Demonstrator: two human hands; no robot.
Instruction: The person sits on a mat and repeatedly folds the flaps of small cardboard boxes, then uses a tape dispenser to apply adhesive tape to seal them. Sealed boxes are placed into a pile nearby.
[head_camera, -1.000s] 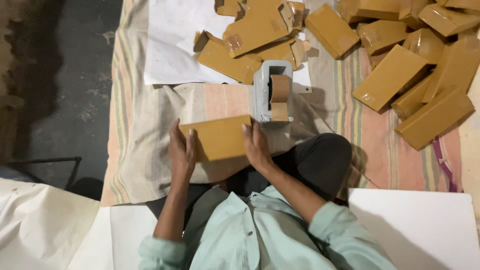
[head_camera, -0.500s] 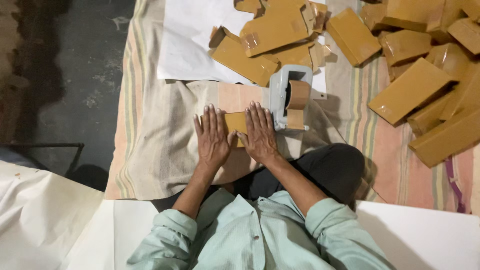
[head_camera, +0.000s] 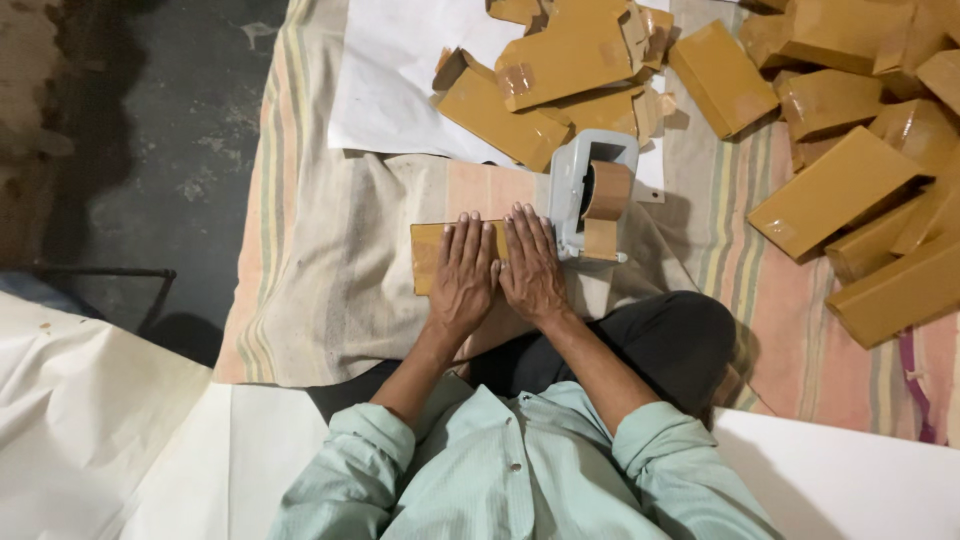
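Observation:
A flat brown cardboard box lies on a striped cloth in front of me. My left hand and my right hand both press flat on top of it, palms down, fingers spread and pointing away from me. Only the box's left end shows past my left hand. A grey tape dispenser with a roll of brown tape stands just right of my right hand, almost touching it.
Several brown taped boxes are piled at the far middle and the right. A white sheet lies under the far pile. White sheets lie near my body. Dark floor is at left.
One second ago I held the box up by its sides. It has come down flat on the cloth, and both palms have spread out on top of it.

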